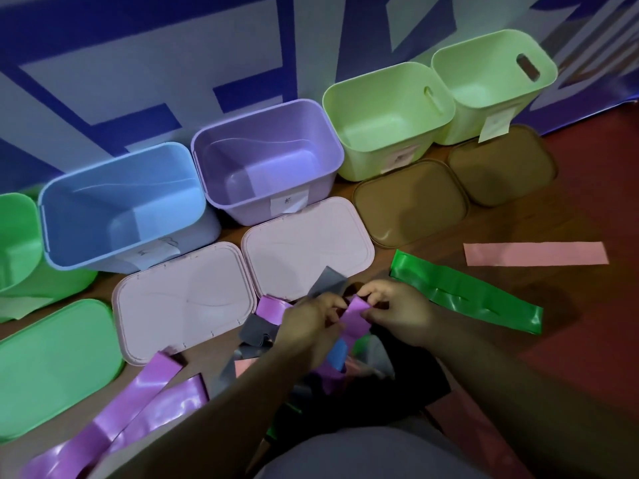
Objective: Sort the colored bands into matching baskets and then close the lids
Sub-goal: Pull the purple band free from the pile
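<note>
My left hand [311, 323] and my right hand [397, 311] both pinch the top edge of a purple band [354, 318] above a heap of grey, blue, pink and purple bands [262, 337]. Open baskets line the wall: a green one [15, 236], a blue one [121, 209], a purple one [262, 160] and two light green ones [387, 119] [491, 81]. Their lids lie flat in front: a green lid [52, 364], two pale pink lids [183, 302] [304, 243] and two brown lids [411, 205] [501, 164].
A green band [463, 292] lies on the floor to the right of my hands, and a pink band [536, 254] further right. Two long purple bands [145, 402] stretch toward the lower left. A blue-and-white banner [173, 63] hangs behind the baskets.
</note>
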Motion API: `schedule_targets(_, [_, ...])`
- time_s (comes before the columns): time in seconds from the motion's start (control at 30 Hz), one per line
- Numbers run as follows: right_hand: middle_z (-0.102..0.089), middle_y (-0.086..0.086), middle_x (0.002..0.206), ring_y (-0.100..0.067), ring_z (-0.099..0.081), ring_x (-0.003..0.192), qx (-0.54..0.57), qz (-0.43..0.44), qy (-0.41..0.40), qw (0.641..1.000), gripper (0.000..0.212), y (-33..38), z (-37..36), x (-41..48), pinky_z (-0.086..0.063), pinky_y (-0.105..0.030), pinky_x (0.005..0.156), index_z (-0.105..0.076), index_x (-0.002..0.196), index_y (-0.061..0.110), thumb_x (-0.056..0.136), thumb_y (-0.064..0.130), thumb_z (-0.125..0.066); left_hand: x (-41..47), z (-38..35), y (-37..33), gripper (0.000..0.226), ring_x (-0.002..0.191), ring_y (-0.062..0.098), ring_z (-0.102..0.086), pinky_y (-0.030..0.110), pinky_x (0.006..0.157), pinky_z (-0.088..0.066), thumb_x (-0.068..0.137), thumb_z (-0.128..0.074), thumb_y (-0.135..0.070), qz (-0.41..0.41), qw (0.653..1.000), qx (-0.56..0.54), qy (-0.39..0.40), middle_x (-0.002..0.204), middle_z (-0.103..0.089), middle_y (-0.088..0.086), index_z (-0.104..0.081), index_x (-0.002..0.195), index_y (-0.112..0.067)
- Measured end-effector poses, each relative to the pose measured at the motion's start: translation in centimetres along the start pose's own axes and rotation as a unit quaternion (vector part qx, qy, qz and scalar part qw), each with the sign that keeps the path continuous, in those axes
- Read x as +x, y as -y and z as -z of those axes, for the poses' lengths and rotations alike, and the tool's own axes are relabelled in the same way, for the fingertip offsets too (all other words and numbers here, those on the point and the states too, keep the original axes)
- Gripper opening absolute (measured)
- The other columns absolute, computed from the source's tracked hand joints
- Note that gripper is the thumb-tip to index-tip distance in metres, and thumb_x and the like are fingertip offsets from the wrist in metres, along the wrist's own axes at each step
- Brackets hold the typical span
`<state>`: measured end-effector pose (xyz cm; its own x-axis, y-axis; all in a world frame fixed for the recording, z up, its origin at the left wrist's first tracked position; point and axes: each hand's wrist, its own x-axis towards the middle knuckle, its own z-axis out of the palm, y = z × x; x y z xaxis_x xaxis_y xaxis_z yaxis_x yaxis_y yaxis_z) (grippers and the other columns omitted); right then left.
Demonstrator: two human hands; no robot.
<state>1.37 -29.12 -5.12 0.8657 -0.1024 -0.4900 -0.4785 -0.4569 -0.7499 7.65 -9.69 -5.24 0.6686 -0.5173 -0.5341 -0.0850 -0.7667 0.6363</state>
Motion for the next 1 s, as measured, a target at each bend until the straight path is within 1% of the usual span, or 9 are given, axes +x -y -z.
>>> schedule_targets(0.13, [-0.061,0.012,0.072,-0.010,-0.060,0.072,0.016,0.020,0.030,0.999,0.043,1.7,1.9,-1.2,-0.045,-0.027,0.075,-0.063,0.108,0.041,0.076,0.013,-0.073,-1.5,0.8,-0.4,0.021,0.079,0.005,-0.063,0.034,0.077,-0.055,0.085,-0.068,-0.022,-0.072,0.994,-0.076,-0.023,0.084,-0.065,-0.017,-0.061,0.096,-0.038])
schedule_targets(0.23, [-0.056,0.013,0.078,-0.010,-0.054,0.069,0.039,0.040,0.036,0.998,0.050,4.1,3.5,-2.5,-0.042,-0.025,0.070,-0.061,0.119,0.033,0.080,0.002,-0.070,-2.6,2.3,-1.9,0.013,0.074,0.006,-0.060,0.030,0.073,-0.051,0.089,-0.068,-0.018,-0.120,0.985,-0.118,-0.027,0.079,-0.065,-0.010,-0.065,0.095,-0.030])
schedule_targets(0.37, [-0.066,0.032,0.086,-0.008,-0.045,0.056,0.030,0.082,0.047,0.995,0.052,7.3,5.4,-4.8,-0.038,-0.021,0.059,-0.057,0.125,0.029,0.085,-0.001,-0.068,-3.9,3.9,-3.8,0.021,0.070,0.008,-0.053,0.019,0.069,-0.046,0.088,-0.070,-0.001,-0.125,0.964,-0.232,-0.016,0.076,-0.061,0.000,-0.068,0.095,-0.020])
schedule_targets(0.47, [-0.069,0.016,0.112,-0.011,-0.041,0.061,0.085,0.100,0.044,0.990,0.052,8.5,6.0,-6.1,-0.040,-0.026,0.063,-0.059,0.123,0.027,0.084,-0.006,-0.068,-4.9,4.8,-4.7,0.022,0.070,0.016,-0.054,0.021,0.066,-0.047,0.085,-0.070,0.007,-0.139,0.935,-0.325,-0.032,0.074,-0.062,0.003,-0.065,0.093,-0.013])
schedule_targets(0.6, [-0.062,0.021,0.081,-0.002,-0.045,0.063,0.119,0.121,0.039,0.985,0.045,9.5,6.2,-7.3,-0.042,-0.013,0.065,-0.063,0.114,0.016,0.080,-0.012,-0.071,-6.4,6.2,-5.4,0.017,0.071,0.016,-0.059,0.021,0.066,-0.050,0.084,-0.070,0.009,-0.150,0.921,-0.357,-0.045,0.074,-0.065,0.000,-0.063,0.088,-0.006])
schedule_targets(0.67, [-0.062,0.011,0.084,0.000,-0.053,0.068,0.113,0.132,0.044,0.984,0.041,10.0,6.0,-7.8,-0.044,-0.011,0.068,-0.063,0.109,0.013,0.078,-0.012,-0.074,-7.2,6.9,-5.4,0.017,0.069,0.013,-0.059,0.020,0.066,-0.049,0.085,-0.070,0.008,-0.156,0.921,-0.354,-0.048,0.073,-0.066,-0.002,-0.064,0.085,-0.007])
schedule_targets(0.8, [-0.063,-0.003,0.083,-0.007,-0.057,0.071,0.095,0.135,0.118,0.979,0.034,11.6,4.3,-8.4,-0.047,-0.019,0.064,-0.064,0.105,0.014,0.079,-0.003,-0.077,-9.4,8.4,-3.7,0.017,0.070,0.013,-0.059,0.026,0.067,-0.047,0.086,-0.071,0.004,-0.160,0.925,-0.338,-0.060,0.074,-0.066,-0.006,-0.067,0.084,-0.013])
schedule_targets(0.9, [-0.063,-0.002,0.076,-0.017,-0.056,0.067,0.074,0.127,0.162,0.976,0.032,12.6,2.3,-8.1,-0.047,-0.040,0.062,-0.064,0.105,0.019,0.080,0.006,-0.080,-11.6,9.4,-1.3,0.015,0.072,0.017,-0.057,0.029,0.067,-0.045,0.085,-0.072,0.004,-0.159,0.923,-0.343,-0.070,0.077,-0.066,0.001,-0.069,0.086,-0.011])
schedule_targets(1.0, [-0.064,0.002,0.078,-0.012,-0.054,0.069,0.060,0.138,0.183,0.971,0.029,14.2,-0.5,-7.6,-0.046,-0.028,0.063,-0.067,0.102,0.021,0.081,0.004,-0.078,-13.7,10.2,2.1,0.011,0.073,0.020,-0.056,0.035,0.070,-0.046,0.083,-0.074,-0.006,-0.150,0.933,-0.320,-0.063,0.079,-0.066,0.003,-0.070,0.090,-0.013])
